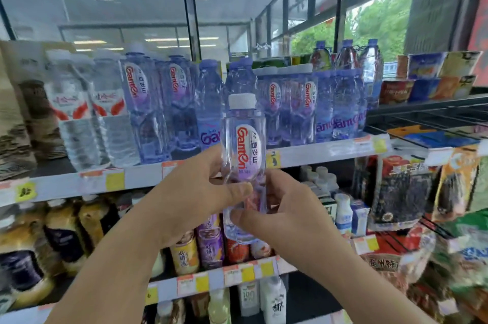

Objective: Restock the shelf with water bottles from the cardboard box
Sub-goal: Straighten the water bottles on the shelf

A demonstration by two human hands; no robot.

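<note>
A clear water bottle (244,138) with a white cap and a red-and-purple label stands upright in front of the top shelf (324,150). My left hand (195,191) grips its middle from the left, thumb across the front. My right hand (280,215) holds its lower part from the right, thumb against the base. Behind it the shelf carries rows of the same purple-tinted bottles (298,107), with a gap just behind the held bottle. The cardboard box is out of view.
Clear bottles with red-and-white labels (87,112) stand at the shelf's left end. Tea and drink bottles (66,231) fill the shelf below. Snack packets (404,191) hang at the right, under a wire rack (427,115). Windows run along the back right.
</note>
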